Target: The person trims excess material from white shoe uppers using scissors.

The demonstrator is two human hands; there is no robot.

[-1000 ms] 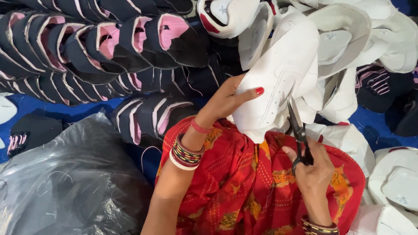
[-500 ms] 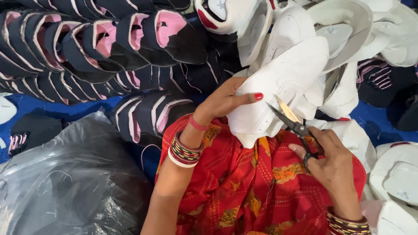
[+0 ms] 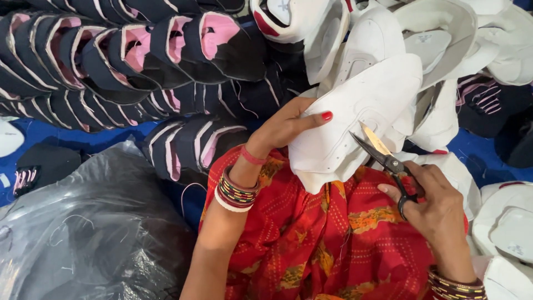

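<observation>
My left hand [image 3: 286, 126] grips a white shoe upper [image 3: 355, 116] from its left side, thumb lying across the top, holding it over my lap. My right hand [image 3: 436, 203] holds a pair of scissors [image 3: 383, 158] by the black handles; the blades are parted and point up-left, their tips right at the white upper's lower right edge. Bangles circle both wrists. My lap is covered by red patterned cloth [image 3: 333, 244].
Rows of black-and-pink shoe uppers [image 3: 139, 61] are stacked at the upper left. A pile of white uppers [image 3: 444, 39] fills the upper right, with more white ones [image 3: 508, 222] at the right edge. A dark plastic bag [image 3: 83, 233] lies lower left on blue sheeting [image 3: 66, 139].
The white upper has been turned from upright to lying more sideways. My right hand has lifted the scissors from my lap to its edge, and the blades have opened.
</observation>
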